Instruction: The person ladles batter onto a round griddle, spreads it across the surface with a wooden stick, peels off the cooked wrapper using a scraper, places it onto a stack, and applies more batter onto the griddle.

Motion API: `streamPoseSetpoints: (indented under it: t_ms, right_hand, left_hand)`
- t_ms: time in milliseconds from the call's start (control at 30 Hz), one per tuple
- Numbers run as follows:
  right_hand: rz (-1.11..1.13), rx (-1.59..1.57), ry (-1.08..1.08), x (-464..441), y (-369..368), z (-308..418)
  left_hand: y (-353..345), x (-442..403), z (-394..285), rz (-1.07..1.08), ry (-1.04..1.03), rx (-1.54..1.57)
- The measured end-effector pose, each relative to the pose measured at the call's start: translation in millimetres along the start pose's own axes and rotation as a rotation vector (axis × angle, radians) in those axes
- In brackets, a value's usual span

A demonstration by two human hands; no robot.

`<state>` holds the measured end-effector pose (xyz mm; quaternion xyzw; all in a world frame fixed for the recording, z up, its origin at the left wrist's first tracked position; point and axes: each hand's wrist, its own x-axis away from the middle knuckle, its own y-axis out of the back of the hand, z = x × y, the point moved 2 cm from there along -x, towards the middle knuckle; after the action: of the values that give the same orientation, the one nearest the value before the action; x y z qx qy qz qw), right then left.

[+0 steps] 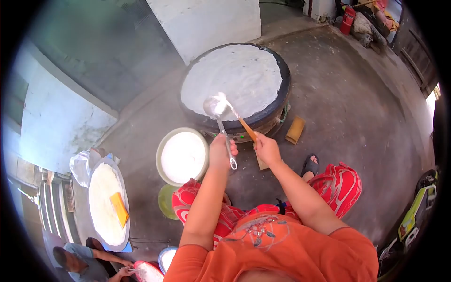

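My left hand (221, 150) is closed round the handle of a metal ladle (211, 107), its bowl over the near edge of a round black griddle (285, 91). In my right hand (268, 149) is a wooden-handled tool (246, 128). Its whitish tip meets or overlaps the ladle's bowl, and glare hides what kind of end it has. A thin white sheet of batter (235, 70) covers most of the griddle. Left of my left hand stands a pale tub of white batter (184, 157).
A round tray of white sheets (103, 197) bears a yellow scraper (119, 209) at left. Bottom left, another person (77, 258) handles something at a red basin (149, 271). A green bowl (167, 202) sits by my knee, a tan block (295, 130) on the floor at right.
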<state>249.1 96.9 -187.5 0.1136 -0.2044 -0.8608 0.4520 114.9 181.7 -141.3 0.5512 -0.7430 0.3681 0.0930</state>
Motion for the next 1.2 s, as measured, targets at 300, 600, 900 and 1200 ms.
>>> streamPoseSetpoints:
  t_ms: [300, 600, 900, 1200]
  right_hand:
    - [0.020, -0.643, -0.095, -24.0, 31.0, 18.0]
    - [0.726, 0.119, 0.082, 39.9, -31.1, -9.1]
    - [0.475, -0.651, -0.189, 19.5, 31.0, 40.6]
    - [0.326, -0.793, -0.182, 16.3, 76.1, 38.9]
  left_hand:
    - [7.4, 62.5, -57.6, 0.809, 0.419, 1.236]
    - [136.9, 99.1, -101.5, 0.364, 0.118, 0.751]
    - [319.0, 15.3, 14.9, -0.305, 0.199, 0.279]
    - [258.9, 21.9, -35.6, -0.630, -0.099, -0.116]
